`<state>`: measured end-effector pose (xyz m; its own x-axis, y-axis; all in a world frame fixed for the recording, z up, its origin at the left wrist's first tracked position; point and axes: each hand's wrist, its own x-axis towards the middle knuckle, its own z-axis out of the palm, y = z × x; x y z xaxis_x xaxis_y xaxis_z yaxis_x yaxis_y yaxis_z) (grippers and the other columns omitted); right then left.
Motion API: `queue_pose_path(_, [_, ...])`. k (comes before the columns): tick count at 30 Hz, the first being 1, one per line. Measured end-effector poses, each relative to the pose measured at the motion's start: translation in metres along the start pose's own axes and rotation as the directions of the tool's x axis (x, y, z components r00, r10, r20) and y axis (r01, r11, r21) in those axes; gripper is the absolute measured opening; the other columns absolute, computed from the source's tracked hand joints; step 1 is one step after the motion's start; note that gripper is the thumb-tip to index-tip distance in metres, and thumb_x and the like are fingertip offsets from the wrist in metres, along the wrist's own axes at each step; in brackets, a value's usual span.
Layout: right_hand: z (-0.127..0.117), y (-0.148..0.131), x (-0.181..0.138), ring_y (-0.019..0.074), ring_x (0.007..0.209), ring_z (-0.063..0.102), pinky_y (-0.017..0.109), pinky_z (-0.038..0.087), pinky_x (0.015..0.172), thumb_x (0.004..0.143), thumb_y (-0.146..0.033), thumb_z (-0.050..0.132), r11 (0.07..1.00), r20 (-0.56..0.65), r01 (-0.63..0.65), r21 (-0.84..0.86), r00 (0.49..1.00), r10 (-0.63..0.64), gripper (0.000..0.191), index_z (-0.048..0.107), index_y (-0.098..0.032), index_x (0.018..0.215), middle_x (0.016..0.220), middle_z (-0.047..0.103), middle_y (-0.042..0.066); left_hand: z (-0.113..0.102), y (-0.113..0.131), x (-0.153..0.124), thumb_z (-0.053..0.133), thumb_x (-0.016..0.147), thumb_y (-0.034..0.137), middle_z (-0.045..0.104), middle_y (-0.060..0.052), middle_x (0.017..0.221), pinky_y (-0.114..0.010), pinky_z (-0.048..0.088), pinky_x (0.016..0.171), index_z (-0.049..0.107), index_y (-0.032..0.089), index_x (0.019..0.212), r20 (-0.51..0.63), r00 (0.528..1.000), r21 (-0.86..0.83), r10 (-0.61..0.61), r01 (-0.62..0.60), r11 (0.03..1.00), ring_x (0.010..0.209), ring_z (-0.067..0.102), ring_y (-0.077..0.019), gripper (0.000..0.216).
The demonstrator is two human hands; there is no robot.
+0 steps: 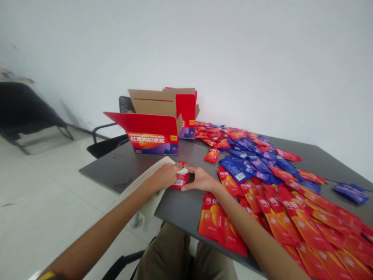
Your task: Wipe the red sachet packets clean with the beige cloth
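Red and glossy, a small pouch (178, 183) with a barcode lies on the dark grey table (180, 208) at the centre of the frame, partly covered by the hands. Over its upper left reaches the left hand (165, 175), palm down, fingers together upon a cream cloth (151, 203) whose pale fold shows past the fingertips; whether they pinch the cloth or only press it, I cannot tell. At the pouch's right side the right hand (201, 179) is curved, thumb and fingers spread apart, the thumb near the lower corner. Just above and right of it lies a single red packet (211, 155). Orange-red packets (300, 217) overlap across the lower right, with blue packets (247, 165) heaped above them and a mixed pile reaching back towards centre. Left of that pile stand two open cartons, the front carton (153, 140) printed red and blue, the rear carton (185, 107) partly hidden behind it. Beyond are a black chair (107, 146) at centre left, a dark seat (23, 105) at upper left, and a white wall (247, 58).
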<state>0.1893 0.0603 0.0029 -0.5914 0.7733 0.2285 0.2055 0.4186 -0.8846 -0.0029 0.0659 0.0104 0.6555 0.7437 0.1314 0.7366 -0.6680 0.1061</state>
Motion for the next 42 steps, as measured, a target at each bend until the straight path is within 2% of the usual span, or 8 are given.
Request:
queue_pose_path(2, [0.000,0.001,0.000,0.0262,0.116,0.059,0.041,0.037,0.108,0.054,-0.032,0.085,1.000,0.001,-0.003,0.003,1.000,0.003,0.083,0.054,-0.019,0.130,0.127,0.063,0.005,0.000,0.001,-0.002,0.036,0.076,0.001,0.047,-0.017,0.140,-0.035,0.036,0.108,0.047,0.006,0.133,-0.002,1.000,0.010,0.000,0.001,1.000,0.130,0.046,-0.0210,0.059])
queue_pose_path(8, [0.001,0.003,0.000,0.0276,0.116,0.058,0.041,0.041,0.105,0.050,-0.034,0.086,1.000,0.009,-0.029,-0.004,1.000,0.029,0.084,0.057,-0.017,0.127,0.125,0.064,0.007,-0.003,0.012,-0.025,0.036,0.075,0.002,0.043,-0.011,0.145,-0.030,0.029,0.113,0.043,0.009,0.138,0.028,0.990,-0.033,0.141,-0.140,0.990,0.136,0.037,-0.0156,0.063])
queue_pose_path(14, [0.001,0.000,0.000,0.0253,0.115,0.059,0.039,0.039,0.106,0.056,-0.030,0.084,0.999,0.016,0.005,0.035,1.000,-0.006,0.083,0.053,-0.019,0.131,0.128,0.062,0.005,-0.002,0.000,0.000,0.035,0.077,0.001,0.047,-0.019,0.140,-0.034,0.037,0.107,0.046,0.004,0.134,0.021,1.000,0.043,-0.008,0.007,0.999,0.129,0.047,-0.0214,0.058])
queue_pose_path(20, [0.002,0.005,0.000,0.0252,0.109,0.062,0.039,0.044,0.101,0.052,-0.029,0.085,1.000,0.037,-0.004,0.024,0.999,0.003,0.078,0.058,-0.017,0.124,0.119,0.067,0.005,0.005,0.021,-0.026,0.038,0.082,0.006,0.047,-0.011,0.142,-0.032,0.027,0.114,0.046,0.010,0.134,-0.015,0.981,0.028,0.196,-0.195,0.980,0.136,0.037,-0.0166,0.053])
queue_pose_path(26, [0.001,0.002,0.001,0.0246,0.117,0.058,0.039,0.037,0.108,0.054,-0.032,0.085,1.000,-0.001,0.002,0.005,1.000,-0.002,0.083,0.053,-0.018,0.130,0.127,0.063,0.005,-0.004,0.005,0.000,0.039,0.077,0.000,0.052,-0.017,0.137,-0.035,0.038,0.107,0.051,0.007,0.129,0.019,1.000,0.047,0.023,-0.024,0.999,0.127,0.049,-0.0216,0.054])
queue_pose_path(33, [0.001,0.007,0.000,0.0264,0.112,0.060,0.040,0.042,0.103,0.049,-0.031,0.086,0.997,0.006,-0.043,-0.071,0.999,0.043,0.087,0.055,-0.017,0.129,0.123,0.065,0.006,0.005,0.024,-0.029,0.035,0.083,0.005,0.046,-0.012,0.143,-0.034,0.027,0.115,0.045,0.009,0.136,-0.018,0.982,-0.034,0.186,-0.187,0.982,0.136,0.036,-0.0178,0.054])
queue_pose_path(39, [0.000,0.004,-0.001,0.0257,0.107,0.062,0.039,0.044,0.100,0.053,-0.035,0.085,0.997,-0.013,-0.029,-0.070,1.000,0.028,0.078,0.058,-0.018,0.125,0.118,0.067,0.005,-0.011,0.010,-0.003,0.036,0.081,0.003,0.057,-0.008,0.133,-0.031,0.038,0.106,0.054,0.017,0.126,0.011,0.981,-0.153,0.194,-0.190,0.970,0.122,0.054,-0.0167,0.051])
queue_pose_path(42, [0.001,0.006,-0.001,0.0258,0.106,0.062,0.038,0.046,0.097,0.050,-0.035,0.086,0.996,-0.015,-0.026,-0.086,1.000,0.025,0.078,0.060,-0.016,0.121,0.117,0.067,0.006,-0.002,0.019,-0.008,0.038,0.083,0.006,0.052,-0.014,0.138,-0.035,0.033,0.110,0.051,0.009,0.129,-0.011,0.986,-0.062,0.164,-0.165,0.984,0.130,0.046,-0.0202,0.048])
